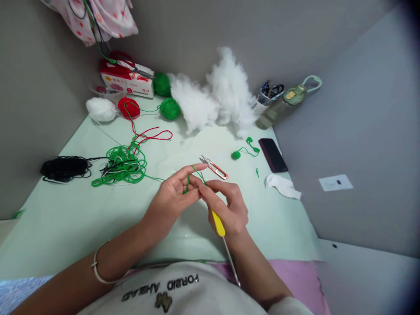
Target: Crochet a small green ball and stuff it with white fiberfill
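Observation:
My left hand [172, 194] is closed in a pinch on green yarn [188, 183], with a strand running over its raised index finger. My right hand [231, 205] grips a crochet hook with a yellow handle [218, 224], its metal shaft pointing back toward my shirt. Both sets of fingertips meet above the table, and whatever is worked between them is mostly hidden. From my left hand the strand leads to a loose green tangle [123, 164] mixed with black and white yarn. Orange-handled thread snips [216, 169] lie just beyond my fingers.
White stuffing [229, 87] is heaped at the back, beside green yarn balls [169, 108], a red ball [128, 108] and a white ball [101, 109]. Black yarn [65, 168] lies left. On the right are a phone [273, 155], a bottle [280, 107] and crumpled tissue [282, 186].

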Action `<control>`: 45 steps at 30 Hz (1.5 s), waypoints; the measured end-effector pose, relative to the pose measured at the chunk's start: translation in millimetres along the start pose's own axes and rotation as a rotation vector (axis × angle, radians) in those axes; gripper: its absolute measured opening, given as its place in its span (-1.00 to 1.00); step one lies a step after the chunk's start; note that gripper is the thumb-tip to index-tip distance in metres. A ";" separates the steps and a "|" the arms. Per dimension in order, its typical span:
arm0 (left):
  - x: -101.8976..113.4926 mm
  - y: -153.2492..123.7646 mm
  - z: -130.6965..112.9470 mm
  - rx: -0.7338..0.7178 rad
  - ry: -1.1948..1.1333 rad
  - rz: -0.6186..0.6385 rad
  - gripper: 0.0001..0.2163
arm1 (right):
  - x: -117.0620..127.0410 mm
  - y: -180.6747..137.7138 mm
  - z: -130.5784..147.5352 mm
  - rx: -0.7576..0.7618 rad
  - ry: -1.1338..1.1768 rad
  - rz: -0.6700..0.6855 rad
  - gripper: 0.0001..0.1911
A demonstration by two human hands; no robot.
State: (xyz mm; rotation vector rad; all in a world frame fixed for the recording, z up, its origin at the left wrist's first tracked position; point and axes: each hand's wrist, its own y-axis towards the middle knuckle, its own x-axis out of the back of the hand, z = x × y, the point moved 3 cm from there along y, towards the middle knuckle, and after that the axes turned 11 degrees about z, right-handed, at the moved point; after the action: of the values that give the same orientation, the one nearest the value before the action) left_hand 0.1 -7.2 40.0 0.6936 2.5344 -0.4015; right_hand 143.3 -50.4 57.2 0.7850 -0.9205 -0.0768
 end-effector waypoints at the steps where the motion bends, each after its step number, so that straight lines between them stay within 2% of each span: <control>1: -1.1 0.9 1.5 0.055 -0.091 0.025 -0.57 | 0.0 0.1 -1.3 -0.008 0.029 -0.016 -0.66; 4: -1.3 3.3 0.7 0.146 -0.276 0.050 -0.61 | 4.7 4.7 -10.5 -0.183 0.384 -0.082 -0.76; 6: -0.1 4.6 -3.6 0.108 -0.275 0.046 -0.62 | 7.0 8.1 -16.7 -0.322 0.647 -0.131 -0.78; 8: -0.8 5.4 -7.1 0.065 -0.206 0.081 -0.62 | 6.4 11.4 -18.7 -0.372 0.767 -0.119 -0.80; 11: -3.4 4.9 -7.6 0.023 -0.105 0.106 -0.64 | 3.4 13.8 -16.5 -0.349 0.708 -0.076 -0.84; 15: -6.2 2.9 -4.3 -0.031 -0.068 0.036 -0.60 | 1.1 11.1 -9.3 -0.240 0.479 -0.065 -0.77; 17: -8.2 3.0 -1.8 0.006 -0.133 0.037 -0.60 | 2.0 9.1 -4.1 -0.111 0.282 -0.054 -0.69; 19: -10.0 4.1 -0.1 0.084 -0.247 0.073 -0.65 | 3.7 8.0 -1.7 -0.030 0.185 -0.049 -0.64; 21: -10.0 5.5 -0.5 0.149 -0.347 0.097 -0.71 | 7.0 8.7 -4.9 -0.081 0.277 -0.094 -0.67; 24: -7.1 6.4 -4.0 0.120 -0.341 0.075 -0.72 | 8.7 10.9 -13.5 -0.279 0.612 -0.185 -0.75; 26: -5.8 5.5 -6.0 0.053 -0.214 0.064 -0.71 | 5.8 12.5 -15.7 -0.349 0.753 -0.158 -0.80; 30: -4.5 1.3 -5.7 -0.018 0.032 0.077 -0.67 | 1.7 12.5 -18.6 -0.448 0.801 -0.096 -0.86; 33: -1.4 -0.7 -4.8 0.008 0.091 0.109 -0.66 | 1.5 13.0 -23.3 -0.538 0.931 -0.102 -0.82; 36: 2.3 -0.8 -5.9 0.019 0.096 0.113 -0.65 | 2.0 15.6 -25.2 -0.555 1.054 -0.073 -0.79; 40: 4.4 -0.2 -8.0 -0.010 0.150 0.085 -0.64 | 5.7 15.6 -20.9 -0.491 0.974 -0.036 -0.79; 42: 3.8 -0.5 -8.5 -0.026 0.223 0.056 -0.63 | 9.4 14.5 -16.2 -0.421 0.815 -0.030 -0.80; 45: 1.7 -2.4 -9.6 -0.072 0.372 -0.031 -0.65 | 13.5 13.9 -6.9 -0.230 0.542 0.009 -0.79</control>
State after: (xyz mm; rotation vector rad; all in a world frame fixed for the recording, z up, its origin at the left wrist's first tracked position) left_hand -6.1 -4.7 47.6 0.7608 2.8947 -0.2046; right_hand 153.3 -41.4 72.8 0.5455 -0.3908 0.0379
